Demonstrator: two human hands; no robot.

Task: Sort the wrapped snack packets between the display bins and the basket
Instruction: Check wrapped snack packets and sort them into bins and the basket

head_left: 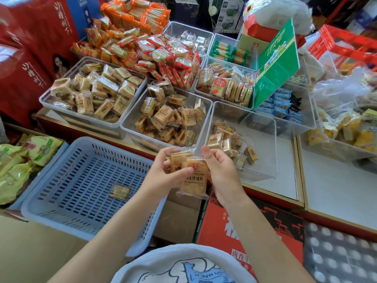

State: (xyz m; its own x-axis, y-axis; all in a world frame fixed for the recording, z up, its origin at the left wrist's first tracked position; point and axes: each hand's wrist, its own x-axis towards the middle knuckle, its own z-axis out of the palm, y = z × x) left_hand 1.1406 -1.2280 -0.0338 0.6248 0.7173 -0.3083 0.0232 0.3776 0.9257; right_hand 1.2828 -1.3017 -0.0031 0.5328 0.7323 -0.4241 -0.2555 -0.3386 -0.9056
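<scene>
Head view. Two wrapped snack packets are held between both hands in front of the display bins, above the near right corner of the basket [61,180]. The front packet [193,178], tan with dark printed characters and a small red mark at its top, is pinched by the left hand [163,176], whose thumb is pressed on its face, and by the right hand [221,172], whose fingers are curled round its right edge. A second packet [177,160] is seen partly behind the first, gripped in the curled fingers of the left hand. Each grip is thus closed round a packet, not spread open.

The basket, pale blue with slotted walls and floor, is seen at lower left; a single packet [120,192] lies flat on its floor. On the surface [285,170] beyond the hands, four clear bins are shown: a left bin [43,101] and a middle bin [126,127], both heaped with similar tan packets, a right bin [273,148] holding only a small cluster at its near left, and a rear bin [199,92] with upright packets. Red-and-orange packets [163,56] are piled behind. A green sign [275,64] is seen tilted at right, beside blue packets [281,105].
</scene>
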